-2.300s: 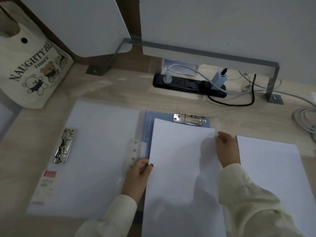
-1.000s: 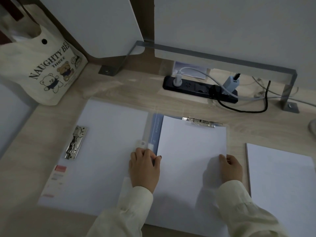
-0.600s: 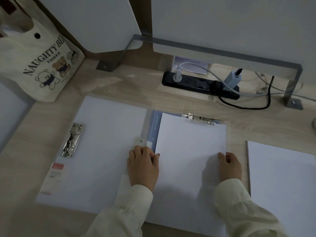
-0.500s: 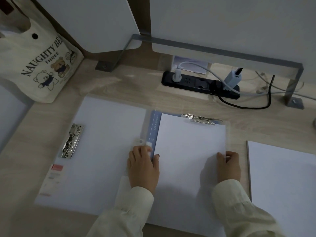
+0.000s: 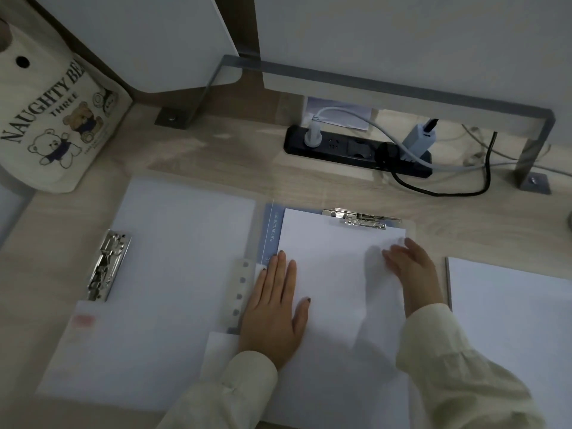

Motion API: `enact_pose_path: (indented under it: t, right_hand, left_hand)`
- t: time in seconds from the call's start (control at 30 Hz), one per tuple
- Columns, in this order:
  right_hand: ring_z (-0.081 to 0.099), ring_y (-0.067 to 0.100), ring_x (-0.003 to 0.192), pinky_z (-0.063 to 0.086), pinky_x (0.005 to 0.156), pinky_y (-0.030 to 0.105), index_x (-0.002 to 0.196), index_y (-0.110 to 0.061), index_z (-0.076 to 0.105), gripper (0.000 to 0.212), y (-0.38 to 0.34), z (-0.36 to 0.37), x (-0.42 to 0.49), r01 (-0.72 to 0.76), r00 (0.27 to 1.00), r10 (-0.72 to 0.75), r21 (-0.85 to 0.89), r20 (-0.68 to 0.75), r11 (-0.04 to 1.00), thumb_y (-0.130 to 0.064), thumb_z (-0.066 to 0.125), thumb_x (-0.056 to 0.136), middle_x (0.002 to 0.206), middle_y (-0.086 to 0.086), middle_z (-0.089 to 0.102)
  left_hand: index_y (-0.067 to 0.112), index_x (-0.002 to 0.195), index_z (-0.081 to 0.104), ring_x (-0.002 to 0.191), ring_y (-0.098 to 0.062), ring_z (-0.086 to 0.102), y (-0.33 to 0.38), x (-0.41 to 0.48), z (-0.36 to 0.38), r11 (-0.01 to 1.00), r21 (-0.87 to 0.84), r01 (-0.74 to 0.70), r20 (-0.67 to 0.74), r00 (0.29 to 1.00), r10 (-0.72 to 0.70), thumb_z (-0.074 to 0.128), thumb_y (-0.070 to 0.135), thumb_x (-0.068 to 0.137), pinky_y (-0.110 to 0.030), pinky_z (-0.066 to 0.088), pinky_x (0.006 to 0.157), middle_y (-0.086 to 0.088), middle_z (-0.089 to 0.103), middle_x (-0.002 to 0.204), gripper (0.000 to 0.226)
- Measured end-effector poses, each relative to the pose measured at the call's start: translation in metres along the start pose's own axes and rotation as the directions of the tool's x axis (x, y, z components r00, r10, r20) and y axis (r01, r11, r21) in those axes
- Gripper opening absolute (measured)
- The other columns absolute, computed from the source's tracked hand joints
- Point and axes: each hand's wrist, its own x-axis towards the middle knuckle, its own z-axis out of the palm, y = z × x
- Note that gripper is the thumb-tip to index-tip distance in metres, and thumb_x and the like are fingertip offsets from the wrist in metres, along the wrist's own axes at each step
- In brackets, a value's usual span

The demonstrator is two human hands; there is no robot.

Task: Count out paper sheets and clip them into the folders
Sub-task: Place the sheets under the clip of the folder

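An open folder [image 5: 268, 226] lies flat on the desk, its blue spine in the middle. White sheets [image 5: 337, 274] lie on its right half, their top edge at a metal clip [image 5: 360, 218]. A second metal clip [image 5: 105, 264] sits at the left edge of the folder's left half [image 5: 173, 274]. My left hand [image 5: 275, 308] presses flat, fingers straight, on the sheets' left edge. My right hand [image 5: 408, 267] rests with spread fingers on the sheets' upper right part. A stack of loose paper [image 5: 510, 320] lies to the right.
A black power strip [image 5: 349, 150] with plugs and cables lies behind the folder. A cream tote bag [image 5: 46, 125] with bear prints stands at the far left. A grey metal bracket [image 5: 532, 162] and white panels line the back of the wooden desk [image 5: 216, 156].
Both hands went from holding the sheets' side edges to lying flat on them. The right hand moved up toward the sheets' top right corner. The sheets now sit squared under the clip.
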Motion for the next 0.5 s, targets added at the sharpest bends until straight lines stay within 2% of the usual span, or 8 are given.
enact_pose_path:
  t: [0.07, 0.13, 0.17, 0.2, 0.27, 0.37, 0.43, 0.5]
  right_hand:
    - [0.048, 0.016, 0.101, 0.041, 0.101, 0.026, 0.133, 0.007, 0.037, 0.047, -0.009, 0.001, 0.007, -0.055, 0.998, 0.055, 0.189, 0.005, 0.98, 0.003, 0.048, 0.088, 0.128, 0.026, 0.052]
    - [0.046, 0.011, 0.104, 0.046, 0.087, 0.014, 0.128, 0.001, 0.043, 0.037, -0.016, 0.007, 0.009, -0.046, 0.999, 0.037, 0.26, 0.04, 0.964, -0.001, 0.045, 0.09, 0.111, 0.008, 0.059]
    - [0.046, 0.011, 0.104, 0.046, 0.083, 0.013, 0.122, -0.006, 0.045, 0.032, -0.02, 0.012, 0.009, -0.024, 0.999, 0.014, 0.293, 0.036, 0.956, -0.001, 0.045, 0.09, 0.1, 0.0, 0.058]
    - [0.047, 0.011, 0.104, 0.043, 0.087, 0.015, 0.122, -0.01, 0.043, 0.034, -0.022, 0.016, 0.008, -0.008, 1.0, -0.001, 0.343, 0.024, 0.939, 0.0, 0.046, 0.09, 0.095, -0.004, 0.057]
    - [0.05, 0.01, 0.105, 0.041, 0.092, 0.014, 0.134, -0.01, 0.039, 0.047, -0.025, 0.023, 0.005, 0.043, 0.999, -0.043, 0.375, -0.01, 0.926, 0.001, 0.047, 0.089, 0.106, -0.001, 0.058]
    - [0.053, 0.004, 0.108, 0.042, 0.087, 0.006, 0.137, -0.015, 0.039, 0.047, -0.03, 0.035, -0.004, 0.181, 0.981, -0.192, 0.241, 0.023, 0.953, -0.002, 0.044, 0.092, 0.126, 0.0, 0.054]
    - [0.047, 0.004, 0.119, 0.034, 0.098, 0.012, 0.136, -0.023, 0.041, 0.042, -0.032, 0.045, -0.009, 0.248, 0.961, -0.256, 0.083, 0.105, 0.965, -0.012, 0.042, 0.095, 0.132, -0.005, 0.051]
    - [0.04, 0.002, 0.124, 0.027, 0.102, 0.016, 0.136, -0.026, 0.04, 0.041, -0.031, 0.055, -0.013, 0.32, 0.936, -0.302, -0.083, 0.183, 0.944, -0.021, 0.04, 0.096, 0.137, -0.009, 0.047]
  left_hand:
    - [0.008, 0.143, 0.029, 0.142, -0.022, 0.024, 0.0, -0.001, 0.0, 1.0, 0.001, 0.009, 0.008, 1.0, -0.009, 0.021, 0.045, 0.095, -0.031, 0.012, 0.115, -0.011, 0.031, 0.151, 0.062]
    - [0.009, 0.144, 0.028, 0.141, -0.023, 0.025, 0.0, -0.002, -0.001, 1.0, 0.0, 0.008, 0.012, 1.0, -0.008, 0.024, 0.046, 0.095, -0.031, 0.011, 0.115, -0.01, 0.03, 0.152, 0.062]
    - [0.009, 0.144, 0.028, 0.141, -0.023, 0.026, 0.0, -0.002, -0.001, 1.0, -0.005, 0.005, 0.013, 1.0, -0.005, 0.025, 0.045, 0.094, -0.032, 0.012, 0.115, -0.009, 0.03, 0.152, 0.062]
    - [0.009, 0.144, 0.028, 0.141, -0.023, 0.026, 0.0, -0.002, -0.002, 1.0, -0.009, 0.002, 0.011, 1.0, -0.001, 0.026, 0.045, 0.094, -0.033, 0.013, 0.115, -0.009, 0.029, 0.152, 0.061]
    - [0.009, 0.144, 0.029, 0.142, -0.023, 0.025, 0.0, -0.001, -0.001, 1.0, -0.018, -0.004, 0.004, 1.0, 0.004, 0.026, 0.045, 0.094, -0.033, 0.015, 0.115, -0.009, 0.028, 0.152, 0.061]
    - [0.009, 0.144, 0.027, 0.143, -0.019, 0.019, 0.001, 0.0, -0.001, 1.0, -0.026, -0.005, 0.016, 1.0, 0.006, 0.023, 0.045, 0.094, -0.032, 0.015, 0.115, -0.009, 0.027, 0.153, 0.062]
    - [0.008, 0.144, 0.026, 0.143, -0.018, 0.016, 0.001, 0.001, -0.001, 1.0, -0.023, -0.004, 0.032, 0.999, 0.005, 0.022, 0.045, 0.094, -0.031, 0.013, 0.115, -0.01, 0.027, 0.153, 0.062]
    - [0.008, 0.144, 0.027, 0.142, -0.018, 0.016, 0.0, 0.002, -0.003, 1.0, -0.018, 0.0, 0.045, 0.999, 0.001, 0.023, 0.045, 0.094, -0.029, 0.008, 0.116, -0.01, 0.028, 0.152, 0.062]
